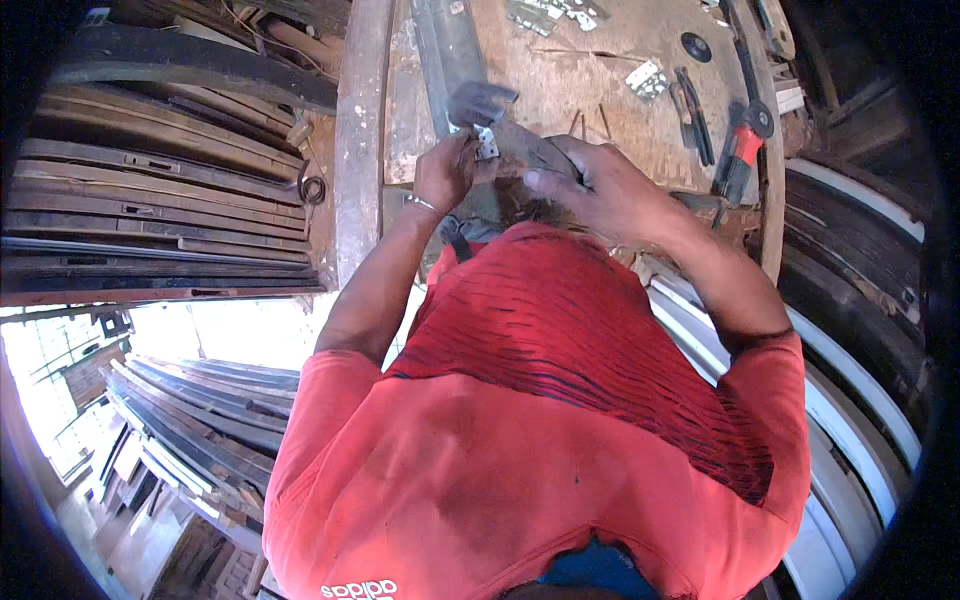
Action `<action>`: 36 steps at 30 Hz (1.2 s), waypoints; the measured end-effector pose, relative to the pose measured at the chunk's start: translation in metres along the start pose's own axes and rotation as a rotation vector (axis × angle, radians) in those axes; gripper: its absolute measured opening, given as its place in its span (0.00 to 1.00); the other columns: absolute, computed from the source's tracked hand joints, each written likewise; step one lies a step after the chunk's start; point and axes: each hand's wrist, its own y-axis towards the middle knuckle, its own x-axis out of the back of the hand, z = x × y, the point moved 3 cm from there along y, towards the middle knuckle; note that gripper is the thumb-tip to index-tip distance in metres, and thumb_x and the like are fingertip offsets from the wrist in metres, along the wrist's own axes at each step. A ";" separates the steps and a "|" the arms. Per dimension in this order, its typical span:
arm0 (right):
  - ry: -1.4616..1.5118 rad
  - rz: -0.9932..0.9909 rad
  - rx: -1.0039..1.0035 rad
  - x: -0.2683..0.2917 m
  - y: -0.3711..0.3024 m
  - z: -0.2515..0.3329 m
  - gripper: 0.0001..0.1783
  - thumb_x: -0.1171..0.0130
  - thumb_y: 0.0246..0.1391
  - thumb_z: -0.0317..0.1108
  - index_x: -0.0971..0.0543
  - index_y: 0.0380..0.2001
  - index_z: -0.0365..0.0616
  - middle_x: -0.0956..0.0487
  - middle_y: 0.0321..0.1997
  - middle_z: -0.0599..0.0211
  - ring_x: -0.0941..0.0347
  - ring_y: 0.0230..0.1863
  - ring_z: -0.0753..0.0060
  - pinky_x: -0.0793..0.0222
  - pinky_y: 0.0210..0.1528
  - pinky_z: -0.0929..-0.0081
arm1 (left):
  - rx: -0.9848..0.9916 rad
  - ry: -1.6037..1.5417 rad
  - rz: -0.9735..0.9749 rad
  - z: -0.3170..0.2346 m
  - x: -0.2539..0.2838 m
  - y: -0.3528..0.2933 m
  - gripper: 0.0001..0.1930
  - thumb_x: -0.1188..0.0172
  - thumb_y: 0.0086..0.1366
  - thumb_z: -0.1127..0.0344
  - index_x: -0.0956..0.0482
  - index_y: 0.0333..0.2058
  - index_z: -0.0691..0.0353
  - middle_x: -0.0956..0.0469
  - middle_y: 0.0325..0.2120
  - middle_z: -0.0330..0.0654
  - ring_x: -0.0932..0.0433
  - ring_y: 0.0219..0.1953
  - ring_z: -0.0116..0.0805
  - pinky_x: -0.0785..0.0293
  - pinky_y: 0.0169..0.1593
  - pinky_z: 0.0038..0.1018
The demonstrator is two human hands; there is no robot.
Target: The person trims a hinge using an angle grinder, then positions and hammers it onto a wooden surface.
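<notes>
My right hand (615, 190) is wrapped around the wooden handle of a hammer (530, 146). The hammer's dark head (480, 103) hangs just above and beyond my left hand (446, 172). That hand is closed, its fingertips pressed together at the edge of a pale metal hinge (487, 144) with holes. What the fingertips pinch, if anything, is too small to make out. Under the hinge, a long dark grey bar (440, 45) runs away from me along the left of the wooden workbench (560, 80).
More hinges (646, 80) lie on the bench, with a black disc (696, 47), dark pliers-like tools (692, 118) and a red and black angle grinder (744, 148) at the right. Stacked dark boards (150, 200) fill the left side. Long pale frames (850, 380) stand at the right.
</notes>
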 end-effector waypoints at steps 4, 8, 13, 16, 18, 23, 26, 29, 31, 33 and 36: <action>0.238 -0.249 0.283 0.018 -0.019 0.036 0.31 0.45 0.65 0.51 0.29 0.57 0.33 0.18 0.40 0.44 0.19 0.41 0.52 0.27 0.48 0.59 | -0.002 0.025 -0.022 -0.001 0.001 0.011 0.13 0.40 0.65 0.68 0.21 0.47 0.60 0.19 0.36 0.54 0.19 0.36 0.56 0.22 0.39 0.42; -0.083 -0.135 0.083 -0.008 0.006 -0.017 0.27 0.45 0.66 0.49 0.28 0.55 0.36 0.23 0.35 0.62 0.29 0.36 0.70 0.30 0.43 0.68 | -0.042 0.034 -0.028 -0.006 0.001 0.013 0.13 0.40 0.64 0.69 0.22 0.47 0.60 0.19 0.35 0.54 0.19 0.36 0.56 0.22 0.39 0.43; 0.114 -0.159 0.086 0.007 -0.001 0.002 0.29 0.45 0.65 0.52 0.26 0.56 0.37 0.19 0.44 0.41 0.20 0.46 0.47 0.27 0.52 0.59 | 0.000 0.036 -0.047 0.000 0.001 0.010 0.12 0.39 0.63 0.69 0.21 0.46 0.61 0.19 0.36 0.55 0.19 0.36 0.57 0.21 0.38 0.44; 0.297 -0.350 0.211 0.002 -0.004 0.000 0.29 0.45 0.64 0.53 0.26 0.55 0.37 0.20 0.44 0.40 0.21 0.46 0.43 0.27 0.51 0.57 | -0.045 -0.021 -0.074 0.000 0.000 0.013 0.12 0.40 0.63 0.69 0.21 0.45 0.61 0.19 0.35 0.55 0.19 0.36 0.57 0.22 0.38 0.44; -0.001 -0.235 0.195 -0.009 0.009 -0.016 0.30 0.45 0.63 0.54 0.25 0.54 0.37 0.19 0.45 0.42 0.20 0.45 0.45 0.27 0.51 0.57 | -0.011 0.043 -0.037 -0.003 0.004 0.016 0.12 0.40 0.63 0.69 0.21 0.45 0.61 0.19 0.35 0.55 0.19 0.36 0.57 0.22 0.38 0.44; 0.026 -0.197 0.047 -0.020 0.020 -0.059 0.31 0.39 0.61 0.52 0.25 0.56 0.37 0.18 0.43 0.50 0.21 0.45 0.60 0.29 0.53 0.65 | 0.030 0.030 -0.045 0.003 0.006 0.017 0.14 0.38 0.65 0.66 0.21 0.47 0.66 0.18 0.34 0.54 0.16 0.38 0.49 0.21 0.41 0.35; -0.025 -0.483 -0.117 -0.018 0.046 -0.144 0.32 0.36 0.58 0.51 0.26 0.59 0.42 0.18 0.44 0.52 0.20 0.45 0.60 0.27 0.52 0.64 | 0.205 -0.162 -0.086 0.006 0.004 0.021 0.14 0.41 0.66 0.66 0.22 0.49 0.65 0.17 0.32 0.53 0.15 0.34 0.45 0.21 0.38 0.36; -0.243 -0.530 -0.271 0.003 0.064 -0.199 0.33 0.34 0.55 0.49 0.27 0.62 0.48 0.18 0.45 0.52 0.20 0.44 0.60 0.26 0.50 0.63 | 0.338 -0.238 -0.112 0.017 -0.001 0.020 0.15 0.40 0.67 0.66 0.21 0.49 0.65 0.16 0.32 0.52 0.14 0.34 0.38 0.21 0.39 0.32; -0.516 -0.607 -0.460 0.006 0.069 -0.224 0.35 0.32 0.54 0.46 0.29 0.64 0.54 0.18 0.45 0.54 0.21 0.45 0.60 0.26 0.51 0.64 | 0.372 -0.251 -0.116 0.017 -0.002 0.023 0.15 0.40 0.67 0.66 0.21 0.50 0.65 0.16 0.32 0.51 0.14 0.34 0.38 0.21 0.40 0.32; -0.345 -0.668 -0.288 -0.007 0.078 -0.202 0.37 0.32 0.53 0.50 0.28 0.63 0.50 0.21 0.50 0.48 0.23 0.50 0.54 0.27 0.54 0.61 | 0.390 -0.256 -0.107 0.017 -0.003 0.020 0.15 0.41 0.67 0.66 0.21 0.50 0.65 0.16 0.34 0.53 0.14 0.35 0.38 0.21 0.41 0.31; 0.129 -0.523 0.001 -0.053 0.123 -0.162 0.41 0.32 0.51 0.57 0.28 0.62 0.45 0.23 0.56 0.43 0.26 0.58 0.52 0.30 0.58 0.60 | 0.254 -0.266 -0.131 0.012 -0.008 0.022 0.15 0.41 0.67 0.67 0.20 0.50 0.65 0.16 0.36 0.54 0.15 0.37 0.42 0.21 0.42 0.31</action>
